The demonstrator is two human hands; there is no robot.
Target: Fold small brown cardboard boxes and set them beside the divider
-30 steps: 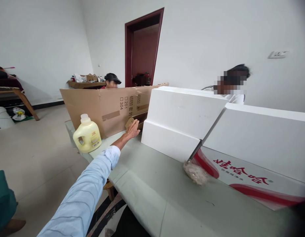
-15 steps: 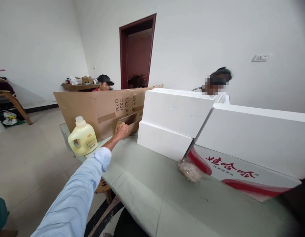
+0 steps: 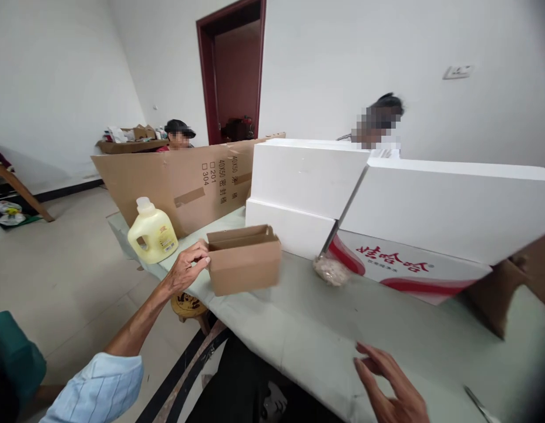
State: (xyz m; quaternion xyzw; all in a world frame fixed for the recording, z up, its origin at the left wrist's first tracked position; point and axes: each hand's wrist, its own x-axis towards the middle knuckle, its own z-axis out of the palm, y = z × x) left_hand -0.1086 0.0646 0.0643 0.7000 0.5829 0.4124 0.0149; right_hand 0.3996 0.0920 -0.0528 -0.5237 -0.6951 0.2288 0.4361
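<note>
A small open-topped cardboard box (image 3: 246, 267) is held at its left end by my left hand (image 3: 191, 265), thumb and fingers pinched on its wall. The box is at the near left part of the cloth-covered table (image 3: 294, 311). My right hand (image 3: 389, 382) is over the table's front edge at the lower right, holding nothing, with thumb and fingers apart. Left of the box stands a yellow jug of liquid (image 3: 153, 232) with a pale cap. A small clear plastic bag (image 3: 332, 270) lies against the white boxes; its contents are unclear.
White boxes (image 3: 305, 176) and a red-and-white printed carton (image 3: 387, 258) line the back of the table. A large cardboard sheet (image 3: 167, 182) stands at the left. Two people sit beyond. A thin metal tool (image 3: 477, 402) lies lower right; a wooden stool (image 3: 188, 305) stands below.
My left hand has drawn the small cardboard box away from the large cardboard, towards me. My right hand has come into view at the lower right. The view has tilted down slightly.
</note>
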